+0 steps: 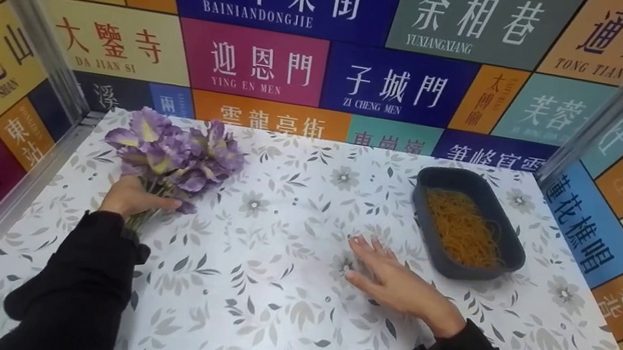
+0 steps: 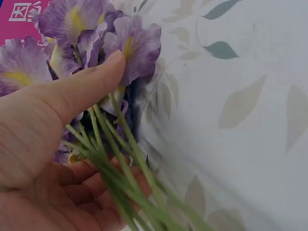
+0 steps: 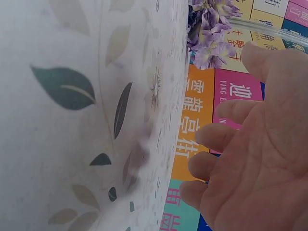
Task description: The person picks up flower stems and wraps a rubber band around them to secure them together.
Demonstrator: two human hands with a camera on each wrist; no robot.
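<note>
A bunch of purple irises [image 1: 179, 149] with yellow markings lies at the far left of the table. My left hand [image 1: 132, 197] loosely holds its green stems [image 2: 127, 168]. In the left wrist view the thumb [image 2: 91, 84] stretches straight across just below the blossoms, while the other fingers [image 2: 91, 190] curl behind the stems. Farther right, my right hand [image 1: 394, 283] hovers palm down over the table, fingers spread and holding nothing. Nearest to it is a dark grey rectangular tub [image 1: 512, 257] containing a tangle of thin orange-brown strands [image 1: 461, 228].
The white table [image 1: 269, 292] has a leaf and flower print. Behind it rises a wall [image 1: 248, 60] of coloured panels with Chinese lettering. Metal posts [image 1: 601, 95] stand at the back corners.
</note>
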